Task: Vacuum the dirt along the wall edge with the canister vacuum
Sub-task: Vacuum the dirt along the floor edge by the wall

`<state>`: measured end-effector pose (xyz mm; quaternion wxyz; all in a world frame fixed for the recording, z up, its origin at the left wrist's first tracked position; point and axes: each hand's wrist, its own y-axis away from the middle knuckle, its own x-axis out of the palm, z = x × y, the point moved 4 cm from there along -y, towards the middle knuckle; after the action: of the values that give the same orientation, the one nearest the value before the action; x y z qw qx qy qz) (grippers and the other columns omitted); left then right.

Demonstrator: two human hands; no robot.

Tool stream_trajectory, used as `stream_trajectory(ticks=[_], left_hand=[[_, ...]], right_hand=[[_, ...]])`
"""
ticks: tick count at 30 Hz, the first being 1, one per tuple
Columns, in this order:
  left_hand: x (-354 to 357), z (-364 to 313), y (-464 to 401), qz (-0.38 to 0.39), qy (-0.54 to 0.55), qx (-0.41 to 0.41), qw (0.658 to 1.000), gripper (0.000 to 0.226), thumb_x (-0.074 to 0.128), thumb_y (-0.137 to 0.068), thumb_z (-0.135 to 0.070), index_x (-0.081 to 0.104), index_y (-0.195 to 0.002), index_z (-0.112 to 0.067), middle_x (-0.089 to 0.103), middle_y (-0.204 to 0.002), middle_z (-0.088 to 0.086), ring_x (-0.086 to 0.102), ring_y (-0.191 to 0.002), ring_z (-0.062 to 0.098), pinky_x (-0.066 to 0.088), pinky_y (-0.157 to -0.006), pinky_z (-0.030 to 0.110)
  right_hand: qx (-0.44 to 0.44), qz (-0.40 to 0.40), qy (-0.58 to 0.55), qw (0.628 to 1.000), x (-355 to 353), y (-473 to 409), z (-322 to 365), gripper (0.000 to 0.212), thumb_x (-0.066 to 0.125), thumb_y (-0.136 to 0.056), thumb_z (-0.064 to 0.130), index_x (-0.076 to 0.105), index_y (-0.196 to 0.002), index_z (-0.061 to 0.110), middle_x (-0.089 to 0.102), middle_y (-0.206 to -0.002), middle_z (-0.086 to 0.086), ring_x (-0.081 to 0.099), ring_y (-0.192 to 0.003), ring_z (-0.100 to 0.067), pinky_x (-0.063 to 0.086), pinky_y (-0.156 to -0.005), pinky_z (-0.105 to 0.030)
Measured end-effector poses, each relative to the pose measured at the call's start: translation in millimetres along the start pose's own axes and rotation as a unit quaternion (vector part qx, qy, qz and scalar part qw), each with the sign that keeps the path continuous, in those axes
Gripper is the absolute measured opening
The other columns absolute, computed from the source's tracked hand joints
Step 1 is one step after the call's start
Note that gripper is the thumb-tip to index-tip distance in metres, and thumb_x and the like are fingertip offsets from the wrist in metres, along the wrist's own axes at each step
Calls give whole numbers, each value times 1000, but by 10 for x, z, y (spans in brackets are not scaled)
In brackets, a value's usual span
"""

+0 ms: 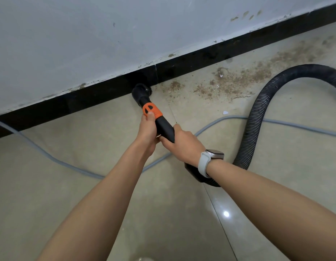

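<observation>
A black vacuum wand (164,127) with an orange collar (151,110) ends in a round brush nozzle (141,91) set on the floor against the black baseboard (99,95). My left hand (148,129) grips the wand just below the orange collar. My right hand (184,141), with a white watch on its wrist, grips the wand lower down. Brown dirt (238,80) lies scattered along the wall edge to the right of the nozzle. The ribbed black hose (257,108) loops away to the right. The canister is out of view.
A grey power cord (82,171) snakes across the beige tiled floor (106,140) under my arms and off to the right. A small white scrap (225,112) lies near the hose. The pale wall (88,38) has chipped paint above the baseboard.
</observation>
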<state>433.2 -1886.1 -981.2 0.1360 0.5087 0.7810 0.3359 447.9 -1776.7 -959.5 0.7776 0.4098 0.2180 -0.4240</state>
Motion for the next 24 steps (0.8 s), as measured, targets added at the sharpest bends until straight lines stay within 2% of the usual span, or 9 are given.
stream_trajectory(ticks=[3, 6, 9, 11, 13, 15, 19, 21, 24], left_hand=[[86, 26, 20, 14, -16, -10, 1000, 36, 26, -103, -33, 38, -133, -17, 56, -113, 9, 58, -88, 19, 47, -64, 32], [229, 9, 39, 18, -48, -10, 999, 35, 26, -103, -33, 35, -134, -19, 54, -115, 8, 57, -95, 23, 46, -63, 31], [361, -12, 46, 30, -79, -10, 996, 36, 26, -103, -33, 32, -136, -22, 53, -118, 7, 56, -95, 23, 44, -61, 29], [419, -17, 44, 48, -94, -18, 994, 36, 27, -103, -33, 33, -137, -22, 54, -116, 5, 56, -94, 22, 46, -67, 30], [466, -23, 41, 64, -108, -26, 992, 36, 28, -103, -34, 36, -136, -21, 55, -112, 4, 57, -95, 22, 45, -76, 34], [505, -37, 44, 69, -114, -20, 991, 36, 30, -103, -34, 38, -135, -21, 56, -108, 3, 57, -94, 21, 44, -75, 33], [450, -37, 40, 51, -114, -4, 992, 35, 33, -102, -32, 37, -134, -20, 56, -114, 4, 57, -97, 23, 44, -63, 27], [329, -28, 32, 26, -111, 7, 993, 35, 35, -102, -33, 36, -135, -22, 55, -119, 5, 57, -100, 23, 44, -63, 27], [148, -36, 0, -8, -97, 21, 995, 33, 38, -101, -34, 38, -132, -23, 56, -113, 2, 57, -95, 19, 45, -63, 27]], right_hand=[[2, -7, 10, 1000, -35, -18, -112, 36, 48, -93, 48, 34, -94, 15, 48, -72, 0, 49, -61, -23, 37, -54, -34], [9, 4, -44, 999, -108, -39, -238, 35, 49, -92, 47, 38, -95, 14, 56, -77, -5, 55, -59, -25, 49, -59, -38], [19, -5, -86, 996, -170, -43, -349, 35, 51, -91, 47, 40, -96, 14, 60, -81, -9, 59, -63, -29, 52, -62, -40], [26, -17, -95, 995, -175, -33, -409, 35, 51, -91, 47, 41, -96, 14, 58, -79, -8, 58, -63, -29, 52, -62, -39], [36, -28, -110, 993, -180, -23, -456, 35, 51, -91, 46, 41, -95, 13, 58, -79, -9, 59, -62, -30, 52, -60, -39], [40, -38, -138, 989, -194, -23, -481, 33, 51, -91, 45, 42, -94, 13, 59, -77, -11, 59, -56, -28, 50, -51, -34], [30, -25, -201, 979, -147, -29, -449, 27, 53, -91, 41, 42, -87, 16, 58, -68, -9, 54, -40, -19, 43, -40, -24], [21, -2, -225, 974, -69, -36, -377, 26, 53, -91, 40, 42, -86, 17, 57, -64, -8, 52, -37, -17, 43, -40, -24], [6, 21, -253, 967, 49, -62, -248, 27, 53, -91, 39, 44, -88, 14, 56, -59, -7, 52, -38, -20, 43, -42, -26]])
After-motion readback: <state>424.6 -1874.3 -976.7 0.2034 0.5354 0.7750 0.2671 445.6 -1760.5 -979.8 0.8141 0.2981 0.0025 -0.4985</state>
